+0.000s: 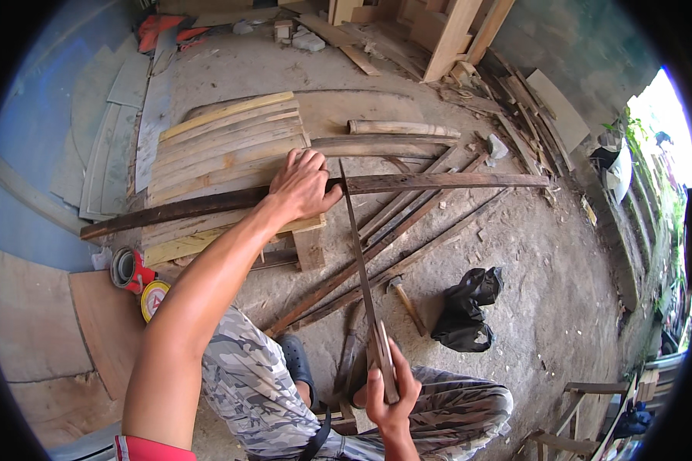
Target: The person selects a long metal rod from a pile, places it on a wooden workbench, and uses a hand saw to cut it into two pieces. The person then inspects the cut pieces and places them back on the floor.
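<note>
My left hand (306, 183) presses down on a long dark wooden batten (438, 181), its fingers wrapped over the edge. The batten runs across a slatted wooden pallet (223, 146) and reaches out past it to the right. Closed around the wooden handle of a handsaw (365, 288), my right hand (392, 392) is low in the view near my knees. The saw's narrow blade points away from me, and its far end meets the batten just right of my left thumb. Whether the teeth have cut into the wood is too small to tell.
Loose battens (407, 238) cross on the dirty floor below the sawn one. A hammer (407, 306) lies beside a black plastic bag (467, 309). A red can (131, 269) stands left of the pallet. Scrap wood (527, 115) lines the right wall.
</note>
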Tool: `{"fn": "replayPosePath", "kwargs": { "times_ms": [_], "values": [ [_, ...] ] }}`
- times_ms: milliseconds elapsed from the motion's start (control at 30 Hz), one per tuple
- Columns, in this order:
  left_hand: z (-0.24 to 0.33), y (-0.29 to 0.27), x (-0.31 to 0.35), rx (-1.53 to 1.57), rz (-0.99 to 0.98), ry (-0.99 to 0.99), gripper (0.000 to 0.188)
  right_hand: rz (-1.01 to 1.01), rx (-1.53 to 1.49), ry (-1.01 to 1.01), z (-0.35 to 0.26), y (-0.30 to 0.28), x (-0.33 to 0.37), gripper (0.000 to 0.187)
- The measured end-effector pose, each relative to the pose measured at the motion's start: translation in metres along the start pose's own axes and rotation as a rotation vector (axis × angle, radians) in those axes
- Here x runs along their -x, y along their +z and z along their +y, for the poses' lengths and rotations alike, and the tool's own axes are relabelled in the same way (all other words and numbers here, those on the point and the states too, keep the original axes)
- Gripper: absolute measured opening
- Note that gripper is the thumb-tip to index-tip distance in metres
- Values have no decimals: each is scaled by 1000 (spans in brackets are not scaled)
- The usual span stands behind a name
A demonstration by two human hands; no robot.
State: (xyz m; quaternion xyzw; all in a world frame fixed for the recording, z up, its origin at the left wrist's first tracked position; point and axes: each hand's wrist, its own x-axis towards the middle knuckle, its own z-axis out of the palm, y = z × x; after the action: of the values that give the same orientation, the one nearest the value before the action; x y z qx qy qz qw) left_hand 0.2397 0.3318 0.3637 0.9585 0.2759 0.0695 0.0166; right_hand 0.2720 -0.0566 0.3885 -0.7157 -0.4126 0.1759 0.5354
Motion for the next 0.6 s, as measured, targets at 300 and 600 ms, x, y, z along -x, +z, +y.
{"fn": "replayPosePath", "kwargs": {
  "times_ms": [300, 600],
  "values": [
    [9, -14, 2, 220, 194, -290, 40, 62, 57, -61, -14, 19, -69, 46],
    [7, -18, 8, 67, -11, -147, 45, 50, 12, -6, -6, 14, -70, 44]
  ]
}}
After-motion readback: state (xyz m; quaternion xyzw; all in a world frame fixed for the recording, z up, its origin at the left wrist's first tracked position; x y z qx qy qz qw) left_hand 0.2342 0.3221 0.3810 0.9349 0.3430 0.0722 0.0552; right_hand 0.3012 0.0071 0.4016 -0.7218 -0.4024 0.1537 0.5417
